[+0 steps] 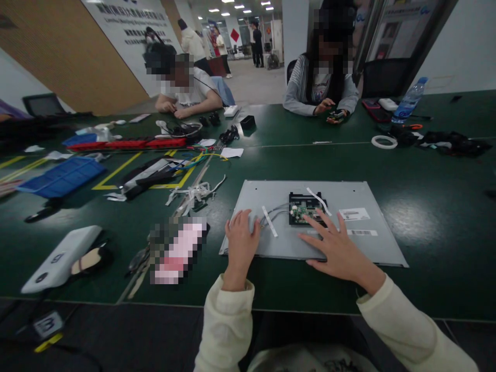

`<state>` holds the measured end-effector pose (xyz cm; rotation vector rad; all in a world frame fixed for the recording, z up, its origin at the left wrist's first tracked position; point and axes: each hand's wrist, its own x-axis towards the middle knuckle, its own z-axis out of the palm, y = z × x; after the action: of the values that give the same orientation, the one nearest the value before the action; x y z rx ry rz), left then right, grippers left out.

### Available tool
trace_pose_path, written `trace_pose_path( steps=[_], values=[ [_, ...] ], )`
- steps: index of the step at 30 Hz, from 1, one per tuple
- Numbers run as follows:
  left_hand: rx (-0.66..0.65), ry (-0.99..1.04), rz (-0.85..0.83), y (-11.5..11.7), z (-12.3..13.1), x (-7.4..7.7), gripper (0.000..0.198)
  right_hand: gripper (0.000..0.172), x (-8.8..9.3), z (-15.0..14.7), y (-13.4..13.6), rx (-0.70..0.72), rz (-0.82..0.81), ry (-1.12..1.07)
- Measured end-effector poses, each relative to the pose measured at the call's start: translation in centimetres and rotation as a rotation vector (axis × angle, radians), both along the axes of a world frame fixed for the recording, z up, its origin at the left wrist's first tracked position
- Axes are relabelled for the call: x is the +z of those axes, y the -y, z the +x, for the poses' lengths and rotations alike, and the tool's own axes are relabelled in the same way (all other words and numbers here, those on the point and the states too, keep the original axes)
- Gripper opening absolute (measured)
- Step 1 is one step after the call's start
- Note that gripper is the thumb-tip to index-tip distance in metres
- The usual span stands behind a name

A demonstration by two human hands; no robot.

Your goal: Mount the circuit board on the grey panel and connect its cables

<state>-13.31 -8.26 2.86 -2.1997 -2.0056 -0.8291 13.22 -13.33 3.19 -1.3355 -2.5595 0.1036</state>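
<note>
A grey metal panel (pixel 372 243) lies flat on the green table in front of me. A small green circuit board in a black frame (pixel 304 209) sits near its middle, with thin wires (pixel 271 213) and white tape strips running from it. My left hand (pixel 241 240) rests on the panel's near left corner, fingers curled down against the metal beside the wires. My right hand (pixel 335 248) lies flat on the panel with fingers spread, fingertips touching the near edge of the circuit board. Neither hand holds anything.
Left of the panel lie loose cables and tape (pixel 194 194), a blue tray (pixel 62 176), a red power strip (pixel 127 144) and a grey device (pixel 58 261). Two people sit across the table. A tape roll (pixel 383 141) and water bottle (pixel 408 101) stand at the far right.
</note>
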Motion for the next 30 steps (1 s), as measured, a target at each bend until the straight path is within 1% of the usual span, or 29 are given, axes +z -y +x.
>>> trace_pose_path(
  steps=[2, 6, 13, 16, 19, 26, 30],
  values=[
    [-0.004, -0.005, 0.009, 0.0, -0.1, -0.2, 0.028, 0.064, -0.4, 0.8, 0.0, -0.039, -0.011, 0.022],
    [-0.020, 0.010, 0.035, -0.1, -0.3, -0.5, 0.027, 0.068, -1.2, 1.9, -0.1, -0.066, -0.077, 0.042],
    [-0.047, 0.072, 0.061, 0.1, -0.3, -0.4, 0.030, 0.067, -1.5, 2.1, 0.2, -0.110, -0.100, 0.037],
    [-0.065, 0.103, 0.078, 0.3, -0.3, -0.2, 0.030, 0.066, -1.6, 2.3, 0.4, -0.167, -0.084, 0.041],
    [-0.077, 0.128, 0.092, 0.5, -0.2, 0.1, 0.029, 0.068, -2.1, 2.7, 0.3, -0.282, -0.065, 0.041],
    [-0.110, 0.146, 0.066, 0.6, -0.2, 0.1, 0.028, 0.076, -4.1, 5.0, -0.2, -0.629, 0.017, 0.046],
    [-0.131, 0.152, 0.057, 0.5, -0.1, 0.0, 0.031, 0.076, -4.5, 6.5, -0.2, -0.792, 0.023, 0.032]
  ],
)
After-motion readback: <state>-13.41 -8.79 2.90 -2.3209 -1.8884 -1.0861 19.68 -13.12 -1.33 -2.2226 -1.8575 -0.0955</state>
